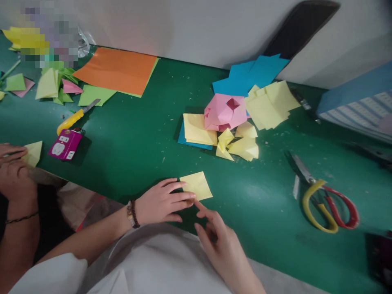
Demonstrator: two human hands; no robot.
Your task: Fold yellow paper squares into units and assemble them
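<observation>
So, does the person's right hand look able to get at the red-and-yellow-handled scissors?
Probably yes: the right hand appears to hold nothing, and the red-and-yellow-handled scissors lie off to its right on the green mat, with no object visibly between them.

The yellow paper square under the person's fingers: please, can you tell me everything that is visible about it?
The yellow paper square is a thin, matte sheet lying flat and turned at an angle on the green tabletop. No folds show. The left hand's fingers rest over its near edge, and the right index fingertip is at its lower corner.
</observation>
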